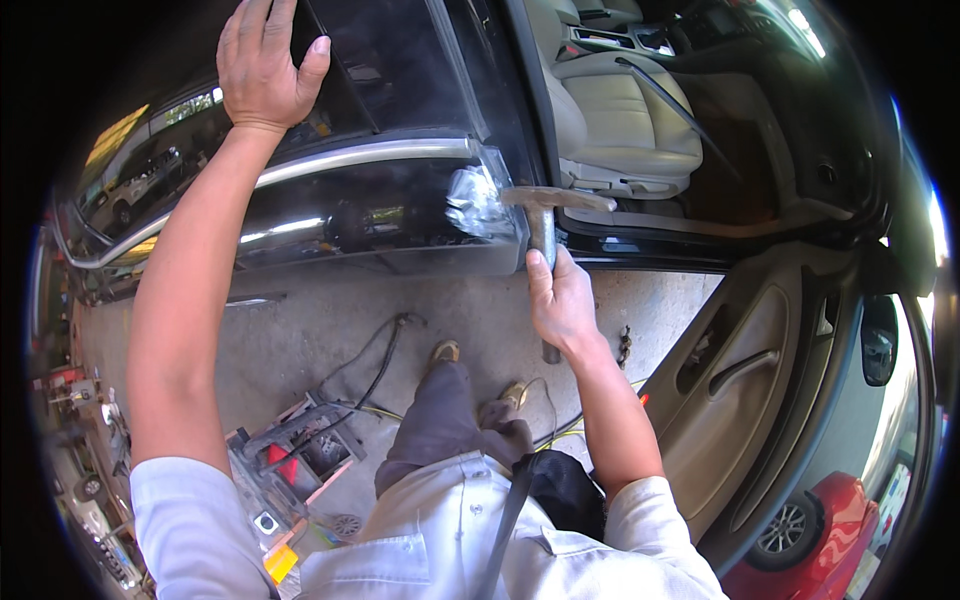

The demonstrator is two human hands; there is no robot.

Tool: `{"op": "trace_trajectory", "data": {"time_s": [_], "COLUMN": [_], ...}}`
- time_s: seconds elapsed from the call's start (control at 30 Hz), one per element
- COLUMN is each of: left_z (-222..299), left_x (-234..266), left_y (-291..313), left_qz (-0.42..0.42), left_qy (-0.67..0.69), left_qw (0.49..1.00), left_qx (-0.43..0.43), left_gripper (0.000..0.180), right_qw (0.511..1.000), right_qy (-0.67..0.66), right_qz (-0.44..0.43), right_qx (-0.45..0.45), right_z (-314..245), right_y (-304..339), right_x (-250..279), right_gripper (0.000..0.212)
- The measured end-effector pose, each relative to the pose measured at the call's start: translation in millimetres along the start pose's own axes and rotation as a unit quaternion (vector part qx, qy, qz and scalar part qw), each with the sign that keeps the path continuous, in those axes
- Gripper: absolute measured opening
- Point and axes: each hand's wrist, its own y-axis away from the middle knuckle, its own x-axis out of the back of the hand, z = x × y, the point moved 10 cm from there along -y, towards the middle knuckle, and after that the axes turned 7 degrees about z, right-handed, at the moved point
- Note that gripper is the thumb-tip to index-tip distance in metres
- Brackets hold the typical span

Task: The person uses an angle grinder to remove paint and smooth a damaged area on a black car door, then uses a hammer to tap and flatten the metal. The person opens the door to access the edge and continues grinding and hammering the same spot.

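My right hand (562, 305) grips a hammer (543, 235) by its handle, with the rusty head uppermost. One end of that head is at the edge of the black rear car door (370, 220), beside a bare, shiny sanded patch (478, 203); whether they touch I cannot tell. My left hand (268, 65) lies flat against the dark rear window area, fingers stretched out and thumb apart, holding nothing. A chrome trim strip (365, 152) runs along the door between my left hand and the patch.
The front door (750, 390) stands wide at my right, with a beige seat (625, 125) inside the car. On the concrete floor lie a toolbox with tools (300, 450) and a black hose (385, 365). A red car (810, 535) is parked behind the door.
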Motion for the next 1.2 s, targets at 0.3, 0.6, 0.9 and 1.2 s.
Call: {"op": "trace_trajectory", "data": {"time_s": [0.3,0.6,0.9,1.2], "left_z": [-1,0,0,-2], "left_x": [-1,-1,2,-1], "left_y": [-2,-3,-2,-1], "left_qz": [-0.021,-0.023,-0.002,-0.017], "left_qy": [0.001,-0.001,-0.001,0.011], "left_qw": [1.000,1.000,1.000,1.000], "left_qx": [0.012,0.013,0.006,0.020], "left_gripper": [0.076,0.076,0.076,0.076], "right_qw": [0.999,0.999,0.994,0.997], "right_qy": [0.022,-0.010,-0.036,0.000], "right_qz": [-0.005,0.029,0.068,0.017], "right_qx": [-0.026,-0.029,-0.081,-0.070], "right_z": [4,2,12,5], "right_y": [3,11,11,11], "right_x": [0,2,10,5], "right_gripper": [0.043,0.038,0.040,0.045]}}
